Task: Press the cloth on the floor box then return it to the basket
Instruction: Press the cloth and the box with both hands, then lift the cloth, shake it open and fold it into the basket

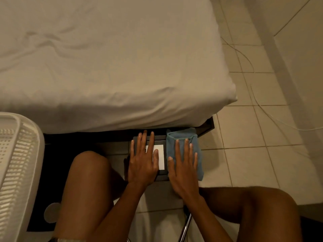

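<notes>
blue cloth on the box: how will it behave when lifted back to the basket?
Probably floppy: the blue cloth lies folded and drapes over the edge of the dark box. Likely light and soft. Its folds may fall open unless the right hand, now flat on it, gathers them.

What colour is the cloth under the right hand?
The cloth is blue, in the head view.

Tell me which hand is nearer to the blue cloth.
The right hand: it lies flat on the cloth. The left hand lies beside it on the dark box, not touching the cloth.
</notes>
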{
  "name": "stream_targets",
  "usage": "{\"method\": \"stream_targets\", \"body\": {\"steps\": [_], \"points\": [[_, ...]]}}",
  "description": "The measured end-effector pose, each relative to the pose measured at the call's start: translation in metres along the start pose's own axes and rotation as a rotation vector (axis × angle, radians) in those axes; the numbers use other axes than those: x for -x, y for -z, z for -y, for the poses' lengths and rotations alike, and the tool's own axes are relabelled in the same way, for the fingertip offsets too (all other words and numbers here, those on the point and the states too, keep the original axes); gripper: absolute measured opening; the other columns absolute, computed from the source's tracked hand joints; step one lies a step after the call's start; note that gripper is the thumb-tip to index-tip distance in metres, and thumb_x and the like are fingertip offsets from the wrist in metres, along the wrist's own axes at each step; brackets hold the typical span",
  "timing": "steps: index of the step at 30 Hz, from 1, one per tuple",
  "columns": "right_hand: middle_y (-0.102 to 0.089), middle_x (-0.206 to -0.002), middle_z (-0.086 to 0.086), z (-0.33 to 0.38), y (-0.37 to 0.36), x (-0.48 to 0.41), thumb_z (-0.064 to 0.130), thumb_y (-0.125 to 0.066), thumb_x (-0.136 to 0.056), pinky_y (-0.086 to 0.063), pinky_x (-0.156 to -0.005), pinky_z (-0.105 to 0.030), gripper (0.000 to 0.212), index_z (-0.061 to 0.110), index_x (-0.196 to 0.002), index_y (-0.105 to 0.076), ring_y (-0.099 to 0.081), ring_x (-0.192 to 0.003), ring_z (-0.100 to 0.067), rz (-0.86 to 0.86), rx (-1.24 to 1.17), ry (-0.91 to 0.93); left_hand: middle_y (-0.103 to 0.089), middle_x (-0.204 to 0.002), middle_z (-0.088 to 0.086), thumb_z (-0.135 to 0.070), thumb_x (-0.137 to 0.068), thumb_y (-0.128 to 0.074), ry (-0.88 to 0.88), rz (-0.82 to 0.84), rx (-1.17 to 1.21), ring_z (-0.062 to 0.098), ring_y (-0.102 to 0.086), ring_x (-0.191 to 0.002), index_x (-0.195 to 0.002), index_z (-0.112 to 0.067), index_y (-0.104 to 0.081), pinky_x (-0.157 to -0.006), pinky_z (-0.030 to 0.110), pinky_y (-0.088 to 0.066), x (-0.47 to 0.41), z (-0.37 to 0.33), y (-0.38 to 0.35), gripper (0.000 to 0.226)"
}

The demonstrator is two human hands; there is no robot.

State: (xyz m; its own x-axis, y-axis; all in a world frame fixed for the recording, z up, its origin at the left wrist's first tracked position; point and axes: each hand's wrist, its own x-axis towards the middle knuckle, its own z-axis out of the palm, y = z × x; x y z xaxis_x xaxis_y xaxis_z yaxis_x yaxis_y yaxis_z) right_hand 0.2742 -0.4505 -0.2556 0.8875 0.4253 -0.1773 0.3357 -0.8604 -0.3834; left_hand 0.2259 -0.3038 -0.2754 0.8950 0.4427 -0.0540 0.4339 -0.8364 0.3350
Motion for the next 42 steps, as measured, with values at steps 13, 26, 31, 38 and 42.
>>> {"method": "stream_targets", "body": {"steps": [13,26,31,38,42], "points": [[-0.048,-0.137,-0.009,-0.044,0.067,-0.057,0.011,-0.045,-0.097,-0.047,-0.100,-0.043,0.043,0.014,-0.139,-0.051,-0.051,-0.121,-0.026,-0.059,-0.324,-0.094,-0.042,-0.151,0.018,-0.048,-0.092,-0.026,0.097,-0.014,0.238,0.031,-0.031,-0.146,-0.142,-0.015,-0.050,-0.123,0.048,-0.015,-0.023,-0.028,0.022,0.065],[-0.067,-0.110,-0.017,-0.088,0.059,-0.105,0.016,-0.062,-0.084,-0.046,-0.077,-0.029,0.023,0.011,-0.105,-0.070,-0.064,-0.101,-0.032,0.202,-0.335,-0.121,-0.076,-0.104,0.006,-0.036,-0.077,-0.076,0.137,0.177,0.325,0.025,-0.068,-0.102,-0.104,-0.020,-0.074,-0.089,0.035,-0.054,-0.083,-0.071,0.046,0.031],[-0.062,-0.110,-0.008,-0.094,0.057,-0.109,0.020,-0.067,-0.087,-0.052,-0.078,-0.034,0.007,0.018,-0.094,-0.068,-0.063,-0.095,-0.024,0.121,-0.321,-0.073,-0.075,-0.097,-0.002,-0.029,-0.066,-0.086,0.017,0.253,0.377,0.014,-0.069,-0.092,-0.100,-0.023,-0.075,-0.078,0.029,-0.054,-0.089,-0.064,0.046,0.036],[-0.069,-0.111,-0.002,-0.092,0.077,-0.121,0.013,-0.071,-0.079,-0.057,-0.085,-0.043,0.014,0.022,-0.087,-0.064,-0.066,-0.099,-0.021,0.221,-0.331,0.121,-0.076,-0.096,0.000,-0.014,-0.077,-0.074,-0.084,0.377,0.375,0.015,-0.069,-0.093,-0.098,-0.025,-0.077,-0.081,0.037,-0.057,-0.098,-0.063,0.051,0.024],[-0.070,-0.089,0.003,-0.090,0.085,-0.134,0.010,-0.073,-0.076,-0.058,-0.086,-0.041,0.024,0.031,-0.074,-0.061,-0.067,-0.088,-0.015,0.318,-0.329,0.176,-0.075,-0.094,0.000,-0.008,-0.082,-0.069,-0.132,0.387,0.404,0.015,-0.068,-0.092,-0.096,-0.023,-0.077,-0.081,0.037,-0.057,-0.101,-0.059,0.056,0.022]]}}
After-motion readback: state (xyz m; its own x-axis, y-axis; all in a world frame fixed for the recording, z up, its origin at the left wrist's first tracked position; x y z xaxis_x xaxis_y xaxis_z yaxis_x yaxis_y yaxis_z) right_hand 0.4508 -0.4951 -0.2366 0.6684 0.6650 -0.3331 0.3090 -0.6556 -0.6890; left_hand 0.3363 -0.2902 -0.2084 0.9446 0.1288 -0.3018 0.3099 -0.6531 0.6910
